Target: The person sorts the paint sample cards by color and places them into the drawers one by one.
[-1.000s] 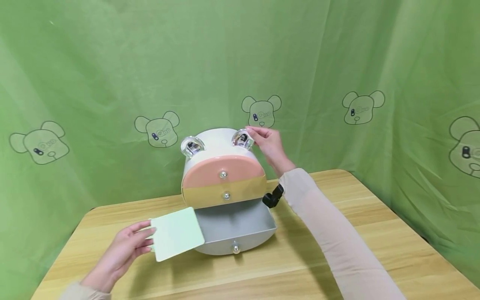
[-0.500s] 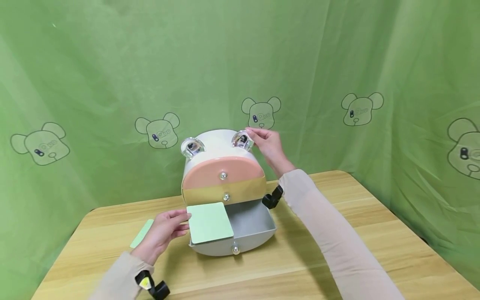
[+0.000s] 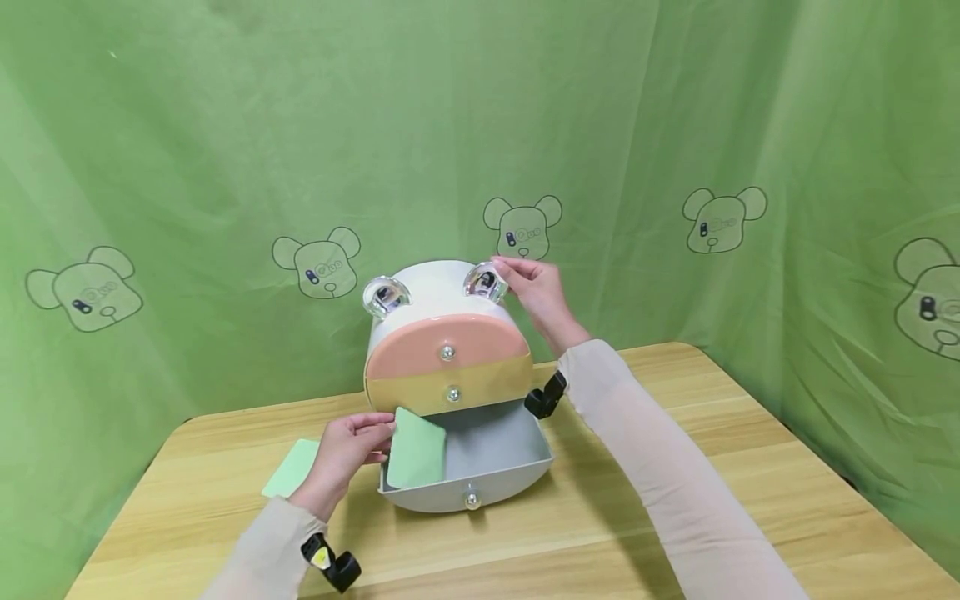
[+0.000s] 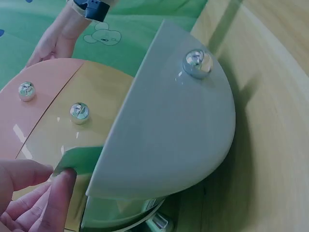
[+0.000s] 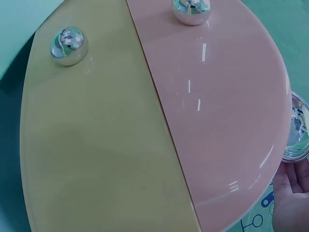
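A small rounded drawer box (image 3: 435, 287) with a white top, pink and yellow drawers and two shiny eye-like ears stands on the table. Its bottom grey drawer (image 3: 510, 480) is pulled out. My left hand (image 3: 347, 454) pinches a light green square card (image 3: 417, 450) by its left edge, between thumb and fingers. The card tilts down into the drawer's left side; in the left wrist view the drawer front (image 4: 169, 125) hides most of it. My right hand (image 3: 542, 298) pinches the outer rim of the right ear (image 3: 484, 282).
Another light green card (image 3: 292, 468) lies on the wooden table (image 3: 637, 533), left of the box and partly behind my left hand. A green curtain (image 3: 600, 108) with bear drawings hangs behind and beside the table. Both wrists wear black cameras.
My left hand has moved right, bringing the card from beside the drawer to over it, then tilting it down inside. The second card on the table has come into view. My right hand stays put.
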Available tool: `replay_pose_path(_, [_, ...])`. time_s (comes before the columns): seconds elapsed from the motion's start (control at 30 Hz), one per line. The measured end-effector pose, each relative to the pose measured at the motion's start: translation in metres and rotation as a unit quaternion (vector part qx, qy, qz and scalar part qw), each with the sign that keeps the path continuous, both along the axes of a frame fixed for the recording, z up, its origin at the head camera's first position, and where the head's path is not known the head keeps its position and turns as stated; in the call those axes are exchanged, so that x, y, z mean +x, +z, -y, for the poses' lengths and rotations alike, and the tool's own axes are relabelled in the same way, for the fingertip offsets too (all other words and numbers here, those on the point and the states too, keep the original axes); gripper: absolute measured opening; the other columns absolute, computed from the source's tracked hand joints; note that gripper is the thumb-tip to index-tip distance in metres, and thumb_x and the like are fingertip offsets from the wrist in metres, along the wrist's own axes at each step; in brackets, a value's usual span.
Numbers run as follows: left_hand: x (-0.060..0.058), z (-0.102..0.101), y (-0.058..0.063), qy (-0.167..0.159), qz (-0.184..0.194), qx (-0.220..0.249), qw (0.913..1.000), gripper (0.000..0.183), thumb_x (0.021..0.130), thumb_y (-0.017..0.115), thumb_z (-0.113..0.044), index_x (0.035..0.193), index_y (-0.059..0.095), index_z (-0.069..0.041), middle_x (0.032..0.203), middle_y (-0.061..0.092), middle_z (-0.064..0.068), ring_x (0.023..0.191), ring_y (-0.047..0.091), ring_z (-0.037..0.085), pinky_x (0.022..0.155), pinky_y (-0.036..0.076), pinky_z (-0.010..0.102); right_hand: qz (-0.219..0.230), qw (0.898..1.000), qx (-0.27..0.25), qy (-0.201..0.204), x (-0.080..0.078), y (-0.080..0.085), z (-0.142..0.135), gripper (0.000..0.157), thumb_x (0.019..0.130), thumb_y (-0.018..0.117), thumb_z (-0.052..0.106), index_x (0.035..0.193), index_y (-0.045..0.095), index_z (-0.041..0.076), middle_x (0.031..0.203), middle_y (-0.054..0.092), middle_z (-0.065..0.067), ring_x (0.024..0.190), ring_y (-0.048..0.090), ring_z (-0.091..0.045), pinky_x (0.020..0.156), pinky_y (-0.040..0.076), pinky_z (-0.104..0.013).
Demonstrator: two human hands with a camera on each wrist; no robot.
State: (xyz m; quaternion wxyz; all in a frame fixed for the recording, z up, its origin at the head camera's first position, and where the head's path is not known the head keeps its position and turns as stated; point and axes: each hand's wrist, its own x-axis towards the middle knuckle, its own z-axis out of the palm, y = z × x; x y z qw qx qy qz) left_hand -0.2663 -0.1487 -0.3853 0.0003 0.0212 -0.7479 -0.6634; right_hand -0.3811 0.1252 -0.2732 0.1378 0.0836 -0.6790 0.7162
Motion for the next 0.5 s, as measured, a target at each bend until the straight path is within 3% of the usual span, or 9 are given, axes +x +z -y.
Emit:
replay_pose_path(0.27, [0.002,0.011,-0.001,0.001,-0.001,-0.011,0.9999,0.03,0.086,0.066,-0.007,0.112,0.062,0.008,0.098,0.071,0.018,0.07,0.068,0.013,0.062,0.058,0.025,0.008,1.0,0.004,-0.002,0.0,0.0,0.001,0.031,0.088,0.066,0.018,0.115,0.064,0.005,0.118,0.065,-0.011,0.108,0.061,-0.026,0.089,0.053,-0.026])
replay_pose_path(0.5, [0.009,0.047,-0.007,0.018,-0.01,-0.028,0.9994,0.034,0.089,0.062,-0.009,0.119,0.058,0.008,0.105,0.07,0.015,0.078,0.069,0.013,0.067,0.058,0.025,0.008,1.0,0.004,-0.008,0.0,0.001,0.001,0.031,0.088,0.066,0.02,0.115,0.065,0.005,0.117,0.066,-0.01,0.106,0.062,-0.025,0.089,0.053,-0.026])
